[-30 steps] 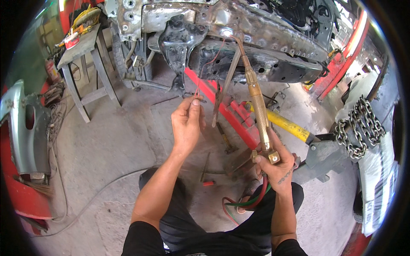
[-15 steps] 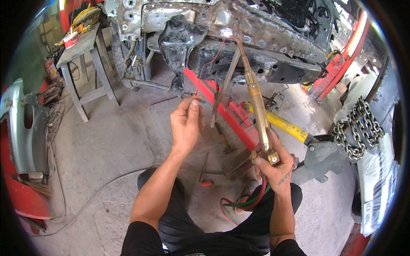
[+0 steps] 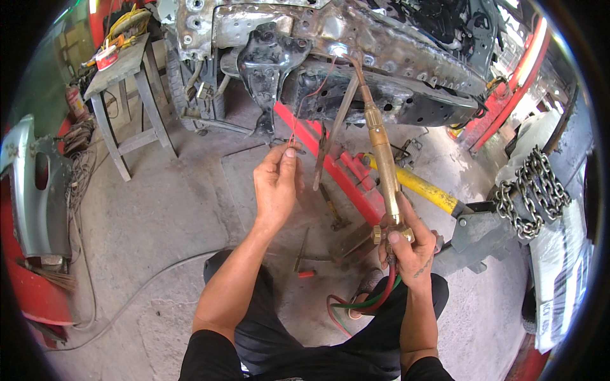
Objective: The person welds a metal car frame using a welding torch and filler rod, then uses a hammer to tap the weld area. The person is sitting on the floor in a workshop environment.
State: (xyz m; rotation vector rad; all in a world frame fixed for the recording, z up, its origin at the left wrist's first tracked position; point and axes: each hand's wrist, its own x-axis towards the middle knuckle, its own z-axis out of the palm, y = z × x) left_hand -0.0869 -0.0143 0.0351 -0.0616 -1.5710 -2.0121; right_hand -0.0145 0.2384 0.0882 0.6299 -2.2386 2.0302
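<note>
Pinched between the thumb and fingers of my left hand (image 3: 277, 185) is a thin copper-coloured filler wire (image 3: 318, 90), bent and running up to a bright spot on the bare metal car frame (image 3: 394, 51). My right hand (image 3: 414, 249) is wrapped round the lower end of a brass gas torch (image 3: 383, 152), its thumb by the valve knobs. The torch's curved copper tip (image 3: 358, 68) points at that same bright spot, close to the wire's end. Red and green hoses (image 3: 389, 282) hang from the torch down between my legs.
A hammer (image 3: 335, 213) and a red-handled tool (image 3: 306, 274) lie on the floor below. A yellow and red jack-like arm (image 3: 419, 184) stretches beneath the frame. Chains (image 3: 534, 193) hang at right. A wooden stool (image 3: 121, 73) and a loose fender (image 3: 44, 190) stand at left.
The torch has turned slightly in my right hand, and its thumb has shifted a little at the knobs. The torch tip has moved slightly right; my left hand stays nearly still.
</note>
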